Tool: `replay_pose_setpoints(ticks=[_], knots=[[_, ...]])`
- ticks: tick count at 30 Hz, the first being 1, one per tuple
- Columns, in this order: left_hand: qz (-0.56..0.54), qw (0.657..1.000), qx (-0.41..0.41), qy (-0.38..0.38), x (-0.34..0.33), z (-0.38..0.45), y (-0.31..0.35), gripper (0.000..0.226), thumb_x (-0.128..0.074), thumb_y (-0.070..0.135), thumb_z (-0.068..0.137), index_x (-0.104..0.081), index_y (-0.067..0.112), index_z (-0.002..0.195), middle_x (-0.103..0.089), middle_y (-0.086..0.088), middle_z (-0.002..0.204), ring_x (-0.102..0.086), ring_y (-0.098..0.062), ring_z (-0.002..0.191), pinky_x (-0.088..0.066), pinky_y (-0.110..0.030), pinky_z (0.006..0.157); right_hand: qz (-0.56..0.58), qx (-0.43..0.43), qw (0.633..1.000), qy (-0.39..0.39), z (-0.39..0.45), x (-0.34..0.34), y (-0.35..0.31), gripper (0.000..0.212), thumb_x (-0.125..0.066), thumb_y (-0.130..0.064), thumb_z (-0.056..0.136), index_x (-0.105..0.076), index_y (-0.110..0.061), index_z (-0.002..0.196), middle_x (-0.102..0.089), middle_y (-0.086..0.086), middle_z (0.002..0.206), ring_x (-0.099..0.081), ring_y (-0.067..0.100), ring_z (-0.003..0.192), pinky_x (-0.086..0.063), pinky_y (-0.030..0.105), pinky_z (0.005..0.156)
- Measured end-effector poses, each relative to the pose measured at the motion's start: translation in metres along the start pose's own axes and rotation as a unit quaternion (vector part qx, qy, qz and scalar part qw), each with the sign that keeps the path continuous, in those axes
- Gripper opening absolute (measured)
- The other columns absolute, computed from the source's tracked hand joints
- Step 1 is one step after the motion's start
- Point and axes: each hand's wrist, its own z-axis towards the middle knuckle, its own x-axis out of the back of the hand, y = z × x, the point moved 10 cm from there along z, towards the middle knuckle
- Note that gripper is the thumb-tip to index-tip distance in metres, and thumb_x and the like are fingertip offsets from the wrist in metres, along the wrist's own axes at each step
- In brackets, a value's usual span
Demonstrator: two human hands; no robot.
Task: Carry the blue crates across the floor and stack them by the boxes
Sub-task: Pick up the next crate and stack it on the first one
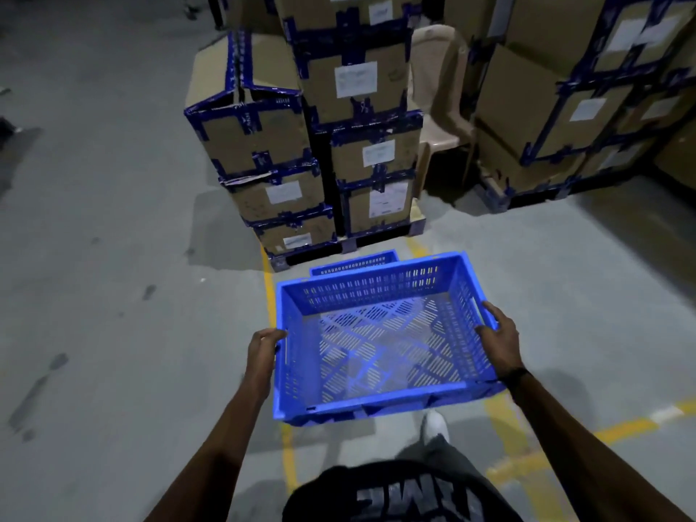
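Carrying an empty blue crate (380, 333) at waist height, I hold it level over the grey floor (113, 258). My left hand (263, 346) is closed on its left rim, my right hand (497, 333) closed on its right rim. Another blue crate (354, 263) sits on the floor just ahead, at the foot of stacked cardboard boxes (301, 152). Rigid slotted plastic; it looks light, best gripped by the side rims.

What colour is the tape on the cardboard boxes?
Dark blue, running along the edges of the cardboard boxes, clearest in the head view.
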Motion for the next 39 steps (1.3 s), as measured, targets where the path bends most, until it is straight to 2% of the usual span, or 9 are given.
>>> replay_pose_setpoints(ticks=[5,12,18,25,27,30,34,36,39], knots=[[-0.017,0.999,0.008,0.042,-0.069,0.006,0.024,0.007,-0.068,0.021,0.088,-0.067,0.016,0.092,-0.065,-0.003,0.097,-0.059,-0.021,0.092,-0.045,-0.035,0.077,-0.018,-0.02,0.999,-0.032,0.085,0.019,0.0,0.07,-0.057,-0.035,0.066,-0.057,-0.031,0.135,-0.067,0.012,0.118,-0.065,0.031,0.079,-0.055,0.047,0.083],[-0.002,0.998,0.031,0.055,-0.118,0.046,0.033,0.041,-0.072,0.04,0.071,-0.071,0.011,0.1,-0.072,-0.011,0.104,-0.066,-0.019,0.09,-0.052,-0.036,0.077,-0.061,-0.012,0.995,-0.075,0.176,0.023,-0.045,0.072,-0.07,-0.027,0.073,-0.053,-0.018,0.142,-0.059,0.015,0.136,-0.054,0.034,0.127,-0.042,0.043,0.109],[0.024,0.994,0.062,0.082,-0.142,0.097,0.041,0.039,-0.078,0.028,0.072,-0.066,0.003,0.099,-0.065,-0.002,0.09,-0.063,-0.021,0.084,-0.047,-0.036,0.074,-0.101,-0.016,0.989,-0.103,0.243,-0.011,-0.066,0.073,-0.069,-0.025,0.073,-0.052,-0.01,0.142,-0.062,0.019,0.131,-0.057,0.035,0.123,-0.041,0.041,0.104],[0.093,0.99,0.1,0.032,-0.171,0.22,0.003,0.057,-0.085,0.039,0.064,-0.065,0.016,0.112,-0.073,-0.009,0.108,-0.073,-0.028,0.092,-0.059,-0.046,0.079,-0.159,-0.023,0.981,-0.107,0.345,-0.061,-0.038,0.089,-0.063,-0.044,0.061,-0.052,-0.011,0.142,-0.063,0.03,0.115,-0.061,0.035,0.104,-0.046,0.048,0.094],[0.118,0.987,0.101,0.032,-0.181,0.257,-0.006,0.061,-0.086,0.042,0.059,-0.067,0.013,0.111,-0.074,-0.009,0.107,-0.074,-0.028,0.093,-0.058,-0.039,0.073,-0.185,-0.035,0.975,-0.114,0.373,-0.075,-0.024,0.089,-0.065,-0.047,0.062,-0.049,-0.016,0.144,-0.061,0.031,0.107,-0.06,0.034,0.094,-0.047,0.05,0.087],[0.11,0.986,0.114,0.042,-0.216,0.267,0.036,0.042,-0.083,0.019,0.076,-0.056,0.02,0.108,-0.065,0.006,0.098,-0.065,-0.009,0.082,-0.049,-0.03,0.071,-0.231,-0.055,0.96,-0.146,0.409,-0.104,0.0,0.078,-0.076,-0.022,0.073,-0.045,-0.021,0.145,-0.061,0.029,0.105,-0.061,0.046,0.097,-0.048,0.049,0.084],[0.14,0.982,0.123,0.038,-0.251,0.316,0.026,0.038,-0.073,0.001,0.086,-0.047,0.028,0.085,-0.05,0.009,0.084,-0.053,-0.011,0.073,-0.041,-0.029,0.076,-0.256,-0.07,0.948,-0.177,0.446,-0.135,0.029,0.087,-0.068,-0.034,0.061,-0.043,-0.024,0.144,-0.061,0.026,0.092,-0.062,0.042,0.087,-0.043,0.035,0.072],[0.145,0.979,0.135,0.045,-0.261,0.35,-0.004,0.033,-0.076,0.002,0.084,-0.049,0.019,0.096,-0.052,-0.001,0.093,-0.054,-0.022,0.083,-0.041,-0.031,0.077,-0.273,-0.054,0.942,-0.19,0.464,-0.151,0.041,0.094,-0.066,-0.035,0.057,-0.041,-0.019,0.146,-0.058,0.022,0.091,-0.06,0.043,0.092,-0.039,0.032,0.073],[0.151,0.976,0.147,0.056,-0.269,0.398,-0.051,0.061,-0.084,0.019,0.071,-0.054,0.011,0.123,-0.057,-0.005,0.118,-0.063,-0.023,0.098,-0.048,-0.033,0.084,-0.296,-0.025,0.932,-0.206,0.495,-0.177,0.069,0.116,-0.063,-0.051,0.044,-0.038,-0.011,0.15,-0.05,0.018,0.096,-0.055,0.045,0.103,-0.04,0.036,0.078]])
